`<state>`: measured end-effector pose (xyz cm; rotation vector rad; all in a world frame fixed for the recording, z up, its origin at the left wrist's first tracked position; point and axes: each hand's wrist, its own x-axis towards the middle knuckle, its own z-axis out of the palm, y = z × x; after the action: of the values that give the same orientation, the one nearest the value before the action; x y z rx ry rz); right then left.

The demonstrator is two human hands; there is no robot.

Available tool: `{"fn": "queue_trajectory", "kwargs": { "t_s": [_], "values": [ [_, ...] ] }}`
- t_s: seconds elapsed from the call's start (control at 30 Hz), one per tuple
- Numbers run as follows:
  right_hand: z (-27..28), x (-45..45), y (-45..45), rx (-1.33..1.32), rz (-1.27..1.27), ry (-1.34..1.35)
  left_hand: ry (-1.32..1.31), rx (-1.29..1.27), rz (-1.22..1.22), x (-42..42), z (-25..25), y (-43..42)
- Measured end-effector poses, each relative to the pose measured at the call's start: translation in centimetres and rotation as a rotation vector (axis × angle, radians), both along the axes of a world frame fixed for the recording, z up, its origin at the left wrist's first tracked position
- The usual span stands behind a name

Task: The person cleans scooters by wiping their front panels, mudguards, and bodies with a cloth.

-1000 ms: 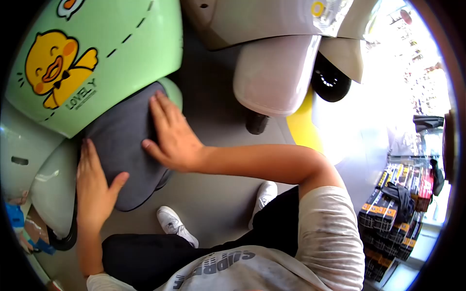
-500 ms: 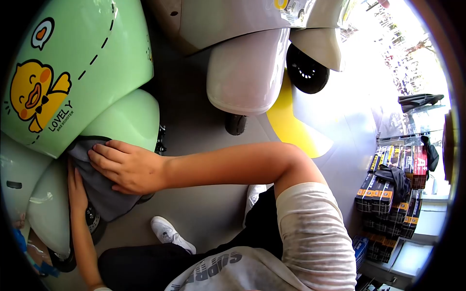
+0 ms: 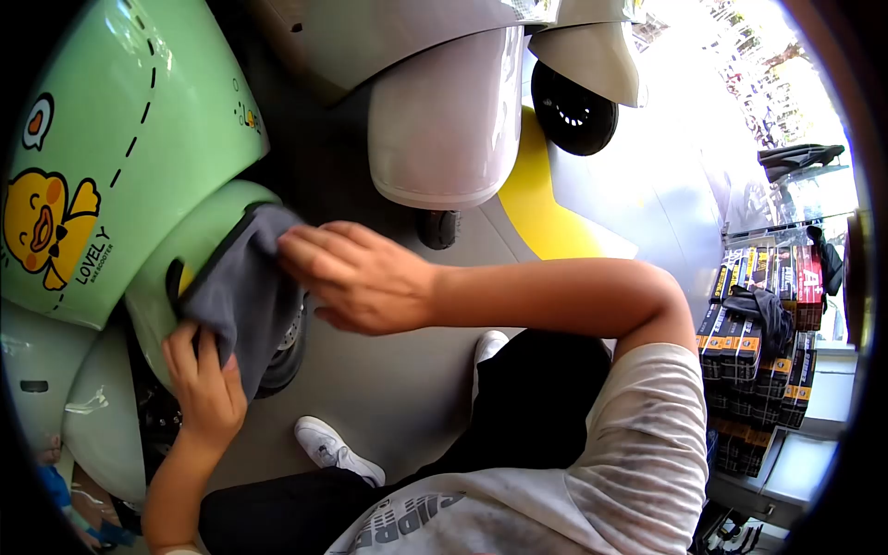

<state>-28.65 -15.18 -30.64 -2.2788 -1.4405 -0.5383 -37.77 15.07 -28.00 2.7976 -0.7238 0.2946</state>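
A dark grey cloth (image 3: 248,277) drapes over the light green front fender (image 3: 153,296) of a scooter, above its black wheel (image 3: 289,356). My right hand (image 3: 365,277) grips the cloth's right side with fingers closed, slightly blurred. At the lower edge, my left hand (image 3: 205,393) holds the cloth between bent fingers and thumb, close against the fender. The scooter's green front panel (image 3: 176,102) carries a yellow duck sticker (image 3: 51,227) and the word LOVELY. Part of the fender lies hidden beneath the cloth.
A pale pinkish-white scooter (image 3: 444,120) stands ahead, its small tyre on the grey floor. Behind it are another black wheel (image 3: 573,109) and a yellow floor marking (image 3: 555,217). Stacked boxes (image 3: 740,347) stand on the right. A pale scooter (image 3: 102,425) is close at left.
Both hands and the cloth have moved right across the fender. My left hand has come from beside the cloth to gripping its lower edge. The view has shifted slightly too.
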Motion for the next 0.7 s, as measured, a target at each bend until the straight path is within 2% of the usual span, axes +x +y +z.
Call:
{"fn": "queue_trajectory", "kwargs": {
  "t_s": [0.17, 0.27, 0.43, 0.5, 0.57, 0.63, 0.7],
  "values": [
    [3.7, -0.4, -7.6, 0.019, -0.241, 0.025, 0.024, -0.250, -0.063, 5.2, 2.6, -8.5],
    [6.1, -2.6, -11.8, -0.046, -0.504, 0.032, -0.028, -0.370, -0.108, 7.0, 3.2, -13.5],
    [9.8, -4.8, -14.6, 0.059, -0.666, -0.269, -0.185, -0.495, -0.168, 9.1, 3.2, -19.2],
    [9.4, -3.3, -15.6, -0.007, -0.706, -0.262, -0.302, -0.457, -0.067, 10.0, 2.4, -21.3],
    [7.6, -1.1, -15.5, -0.116, -0.797, -0.134, -0.345, -0.415, 0.048, 11.8, -0.2, -23.0],
    [4.5, 1.4, -15.9, -0.234, -0.849, -0.061, -0.339, -0.355, 0.124, 13.5, -3.6, -23.9],
    [3.6, 2.3, -15.8, -0.212, -0.840, -0.035, -0.210, -0.359, 0.116, 14.1, -6.2, -24.1]
  ]
}}
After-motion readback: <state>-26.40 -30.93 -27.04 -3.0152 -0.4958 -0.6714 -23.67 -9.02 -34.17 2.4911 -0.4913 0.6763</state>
